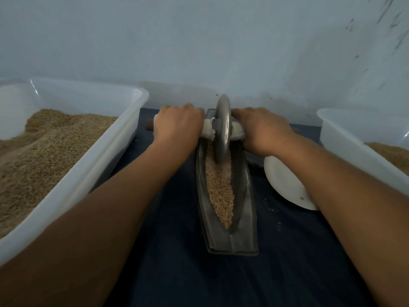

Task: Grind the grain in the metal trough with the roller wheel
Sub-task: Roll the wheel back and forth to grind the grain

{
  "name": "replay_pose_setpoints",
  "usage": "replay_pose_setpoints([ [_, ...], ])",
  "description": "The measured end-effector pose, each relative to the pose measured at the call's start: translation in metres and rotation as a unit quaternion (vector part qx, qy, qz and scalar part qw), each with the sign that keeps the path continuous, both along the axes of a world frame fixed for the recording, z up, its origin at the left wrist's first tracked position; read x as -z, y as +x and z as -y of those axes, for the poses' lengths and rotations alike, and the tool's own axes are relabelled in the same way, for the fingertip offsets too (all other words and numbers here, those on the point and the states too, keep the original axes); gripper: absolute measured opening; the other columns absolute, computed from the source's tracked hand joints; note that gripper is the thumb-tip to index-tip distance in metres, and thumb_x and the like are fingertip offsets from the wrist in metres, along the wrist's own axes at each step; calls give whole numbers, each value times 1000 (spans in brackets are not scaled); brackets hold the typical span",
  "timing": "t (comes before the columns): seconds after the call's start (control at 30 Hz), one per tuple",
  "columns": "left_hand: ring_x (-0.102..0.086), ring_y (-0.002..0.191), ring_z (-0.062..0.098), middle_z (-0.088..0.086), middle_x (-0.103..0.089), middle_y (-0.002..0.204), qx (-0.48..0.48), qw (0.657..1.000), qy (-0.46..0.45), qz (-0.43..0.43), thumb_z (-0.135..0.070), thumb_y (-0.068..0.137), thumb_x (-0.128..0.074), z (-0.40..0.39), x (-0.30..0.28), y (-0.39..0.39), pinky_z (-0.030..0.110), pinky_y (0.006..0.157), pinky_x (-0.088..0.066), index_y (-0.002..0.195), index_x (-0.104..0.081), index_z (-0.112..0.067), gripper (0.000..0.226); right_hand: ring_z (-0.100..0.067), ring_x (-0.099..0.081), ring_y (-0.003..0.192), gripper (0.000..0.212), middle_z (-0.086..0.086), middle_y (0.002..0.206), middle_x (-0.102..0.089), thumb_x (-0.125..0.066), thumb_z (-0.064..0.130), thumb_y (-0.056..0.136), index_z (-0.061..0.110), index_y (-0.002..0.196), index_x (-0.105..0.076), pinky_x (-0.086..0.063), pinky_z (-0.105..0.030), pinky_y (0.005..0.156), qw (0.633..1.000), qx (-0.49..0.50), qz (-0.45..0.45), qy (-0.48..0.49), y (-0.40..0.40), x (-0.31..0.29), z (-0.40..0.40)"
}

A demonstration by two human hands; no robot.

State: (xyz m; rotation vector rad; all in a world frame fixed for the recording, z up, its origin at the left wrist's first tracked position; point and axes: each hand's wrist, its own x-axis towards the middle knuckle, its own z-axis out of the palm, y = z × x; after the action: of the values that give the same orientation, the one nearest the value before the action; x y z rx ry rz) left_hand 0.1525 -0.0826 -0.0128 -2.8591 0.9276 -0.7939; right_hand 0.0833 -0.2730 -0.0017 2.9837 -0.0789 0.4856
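**A:** Where does the work sit?

**B:** The metal trough (230, 238) lies lengthwise on the dark cloth (177, 262), its near tip toward six o'clock and its far end toward twelve. The grain (220, 191) fills its groove. The roller wheel (222, 129) stands upright on edge in the far half, at about twelve o'clock from the pile's middle.

**A:** And the hands?

**B:** Both are wrapped around the axle handle (208, 130) that runs through the wheel. The left hand (177, 125) grips the stub at nine o'clock of the disc; the right hand (263, 131) grips the one at three o'clock. Fingers are curled over, knuckles up.

**A:** How will it handle?

**B:** My guess is that the disc is heavy, rigid metal, so its weight does much of the crushing. The rim looks narrow and could tip sideways unless both grips press evenly. The padded wrap near the hub probably helps against slipping. The grain is loose and may creep up the trough walls or spill over.

**A:** Anything else nearby?

**B:** A large plastic tub (99, 151) of grain sits at nine o'clock, another tub (345, 138) at three, and a white plate (285, 185) just beside the trough.
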Motion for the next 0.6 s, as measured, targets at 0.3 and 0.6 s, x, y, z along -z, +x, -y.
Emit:
replay_pose_setpoints([
  [0.3, -61, 82, 26, 5, -58, 97, 4, 1000, -4, 11, -15, 87, -66, -3, 0, -10, 36, 73, -32, 108, -56, -18, 23, -27, -60, 111, 71, 3, 128, -61, -69, 28, 85, 45, 146, -36, -36, -33, 68, 1000, 10, 4, 10, -11, 1, -5],
  [0.6, -61, 91, 27, 7, -58, 108, 13, 999, 42, -26, -13, 87, -66, -28, -8, -59, 37, 80, -34, 113, -55, -18, 29, -28, -66, 104, 54, 7, 118, -69, -63, 27, 88, 45, 138, -49, -44, -38, 70, 997, 6, 72, 15, -77, 15, -36],
])
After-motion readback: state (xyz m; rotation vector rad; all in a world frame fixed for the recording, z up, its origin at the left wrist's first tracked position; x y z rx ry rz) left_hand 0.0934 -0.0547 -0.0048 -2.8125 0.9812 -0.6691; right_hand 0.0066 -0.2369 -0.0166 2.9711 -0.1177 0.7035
